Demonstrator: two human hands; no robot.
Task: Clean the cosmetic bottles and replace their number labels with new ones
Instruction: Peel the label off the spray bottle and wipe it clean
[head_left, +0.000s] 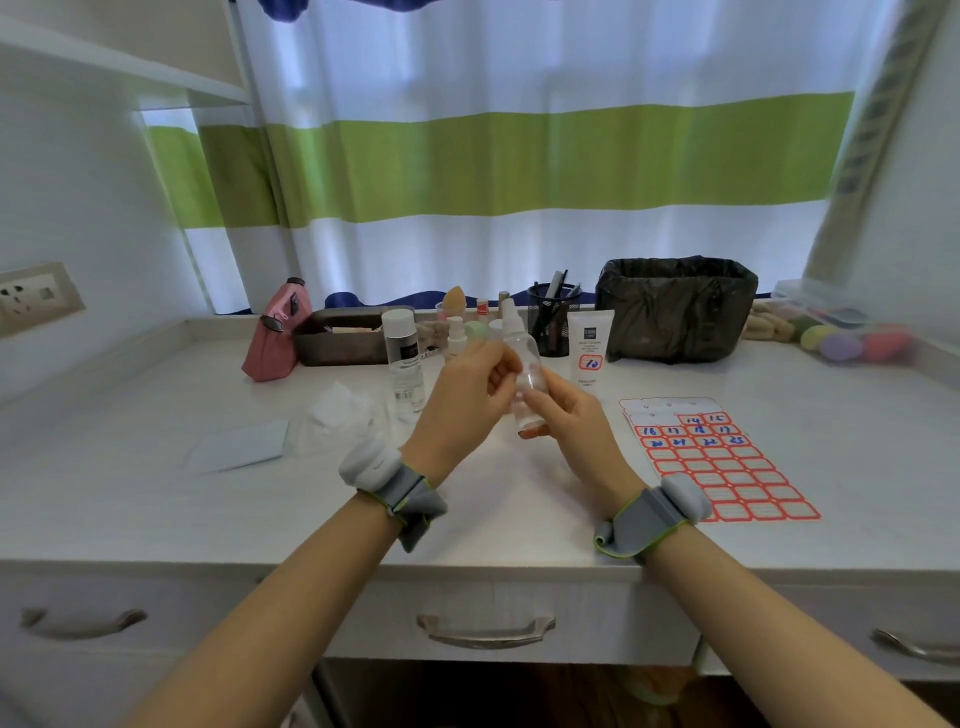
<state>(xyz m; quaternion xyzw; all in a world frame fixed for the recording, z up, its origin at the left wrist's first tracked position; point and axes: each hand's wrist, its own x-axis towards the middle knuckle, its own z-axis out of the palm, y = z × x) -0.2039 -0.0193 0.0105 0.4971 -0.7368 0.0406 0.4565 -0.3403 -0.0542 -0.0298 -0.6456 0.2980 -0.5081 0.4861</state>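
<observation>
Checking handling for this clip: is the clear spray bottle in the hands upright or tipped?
Roughly upright: the spray bottle has its white nozzle on top, held above the desk by the left hand and right hand.

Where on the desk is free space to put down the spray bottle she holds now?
Bare desk lies in front, between both wrists and the front edge. More bare surface is right of the label sheet, below the black bin. The back row beside the white tube is crowded.

A white desk (156, 499) carries a label sheet (727, 462), white tube (590, 347), clear bottle (404, 358), pink pouch (275, 338), lined bin (675, 312) and pen cup (551, 322).
</observation>
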